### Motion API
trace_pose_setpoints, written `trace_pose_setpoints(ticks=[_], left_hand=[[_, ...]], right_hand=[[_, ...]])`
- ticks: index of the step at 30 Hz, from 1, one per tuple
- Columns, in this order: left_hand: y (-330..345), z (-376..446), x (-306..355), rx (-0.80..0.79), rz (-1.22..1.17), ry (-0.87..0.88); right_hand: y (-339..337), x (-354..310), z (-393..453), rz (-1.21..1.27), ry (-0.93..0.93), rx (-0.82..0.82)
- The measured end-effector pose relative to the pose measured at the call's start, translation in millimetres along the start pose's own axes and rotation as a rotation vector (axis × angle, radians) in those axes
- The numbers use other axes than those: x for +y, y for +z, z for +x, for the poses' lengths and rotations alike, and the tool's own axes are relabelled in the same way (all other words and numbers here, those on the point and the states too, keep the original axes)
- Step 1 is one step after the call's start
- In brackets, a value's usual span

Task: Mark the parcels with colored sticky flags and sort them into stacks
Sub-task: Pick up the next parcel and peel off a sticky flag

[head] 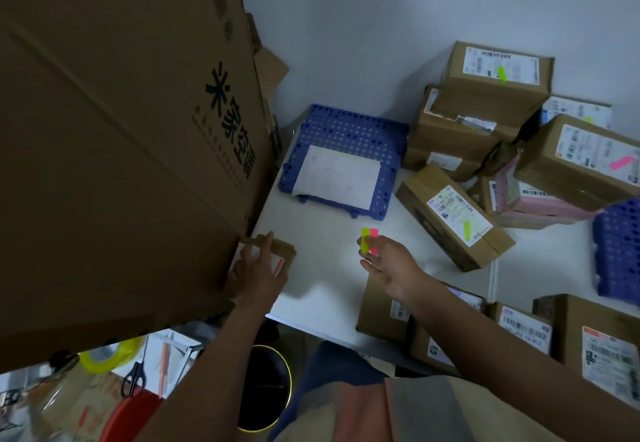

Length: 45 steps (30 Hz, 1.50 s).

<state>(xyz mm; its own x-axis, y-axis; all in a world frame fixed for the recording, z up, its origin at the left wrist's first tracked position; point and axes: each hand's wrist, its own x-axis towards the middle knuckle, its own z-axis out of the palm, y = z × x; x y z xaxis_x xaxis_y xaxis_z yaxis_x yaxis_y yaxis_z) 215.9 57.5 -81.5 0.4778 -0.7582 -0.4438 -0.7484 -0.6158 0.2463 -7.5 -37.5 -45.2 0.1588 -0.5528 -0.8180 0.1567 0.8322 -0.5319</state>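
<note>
With my left hand (258, 270) seemingly gripping the small parcel (273, 254) at the worktop's (322, 233) left edge, my right hand's (384, 263) pinched sticky flags (369, 240) could slip.

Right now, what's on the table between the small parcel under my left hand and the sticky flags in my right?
Nothing: the head view shows only bare white table between the small parcel and the sticky flags.
</note>
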Motion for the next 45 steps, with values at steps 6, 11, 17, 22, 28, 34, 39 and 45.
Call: trace_pose_setpoints(ticks=[6,11,17,22,28,34,39,45], left_hand=[[-1,11,88,-0.172,-0.828,-0.086],[-7,6,140,-0.302,-0.897,-0.099],[-16,9,149,-0.418,-0.731,0.187],[-22,10,154,-0.618,-0.786,0.235],[-26,-2,159,-0.685,-0.888,0.230],[-23,-9,165,-0.710,-0.944,0.229],[-21,-13,172,-0.724,-0.939,0.262],[-18,-20,181,-0.725,-0.909,0.279]], right_hand=[[-11,-9,-18,-0.352,-0.074,-0.262],[-31,-17,-29,-0.311,-0.269,-0.239],[-78,-39,-36,-0.272,-0.284,-0.058],[-109,-44,-40,-0.114,-0.165,-0.098],[-118,-57,-39,0.186,-0.225,-0.019],[-116,-65,-46,0.366,-0.268,0.005],[-127,-65,-55,0.445,-0.316,0.024],[-139,-62,-59,0.441,-0.329,0.013]])
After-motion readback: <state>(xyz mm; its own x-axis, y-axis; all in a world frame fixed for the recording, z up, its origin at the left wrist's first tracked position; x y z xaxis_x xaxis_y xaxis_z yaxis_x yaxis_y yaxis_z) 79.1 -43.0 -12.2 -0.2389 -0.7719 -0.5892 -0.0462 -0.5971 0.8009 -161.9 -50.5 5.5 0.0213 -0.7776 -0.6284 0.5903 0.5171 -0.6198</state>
